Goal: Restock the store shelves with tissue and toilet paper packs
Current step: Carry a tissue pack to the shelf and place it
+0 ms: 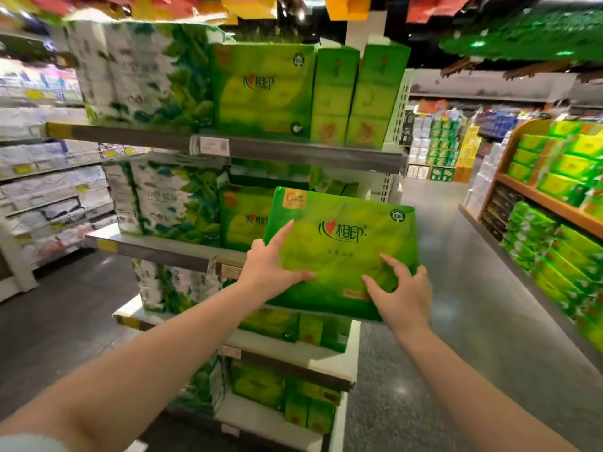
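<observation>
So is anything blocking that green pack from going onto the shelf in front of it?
Nothing visible blocks it. The green tissue pack, held by the left hand and right hand, faces the open right end of the middle shelf, beside a matching pack.

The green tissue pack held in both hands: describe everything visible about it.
The green tissue pack is a flat rectangular bundle in glossy green plastic wrap, printed with a red heart logo, Chinese characters, an orange corner tag and a round white seal. It is held tilted, face toward the camera, before the second shelf. The left hand grips its left edge; the right hand grips its lower right corner.
</observation>
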